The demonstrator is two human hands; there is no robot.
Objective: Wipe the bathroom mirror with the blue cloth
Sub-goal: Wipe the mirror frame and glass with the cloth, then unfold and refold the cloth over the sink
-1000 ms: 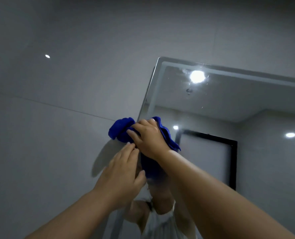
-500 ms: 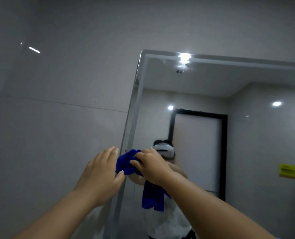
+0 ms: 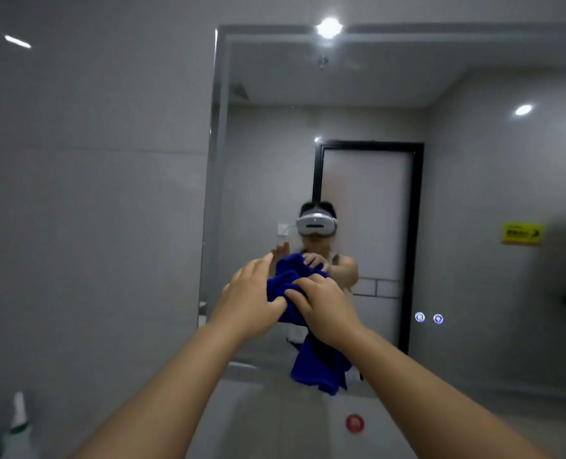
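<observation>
Head camera: both bare forearms reach up toward the bathroom mirror (image 3: 473,193), whose right side runs out of the picture and whose bottom edge is partly covered by the arms. The whole scene is softly blurred. The right hand (image 3: 328,309) clutches the blue cloth (image 3: 318,369) in front of the glass near the mirror's lower left part; its fingers curl into the bunched upper folds, and the palm side is hidden. The left hand (image 3: 251,299) sits just left of the cloth with fingers spread and pointing up; its thumb touches the fabric, but whether it truly grips cannot be told. The cloth is deep, saturated blue, soft and thick, crumpled between the hands, with a long tail hanging below the right wrist past the mirror's bottom edge. Its reflection merges with the real fabric, so the upper outline is hard to separate. Two small lit icons (image 3: 429,318) glow in the glass right of the cloth. Far below and left of the mirror, a white spray bottle (image 3: 18,429) is cut off by the frame.
</observation>
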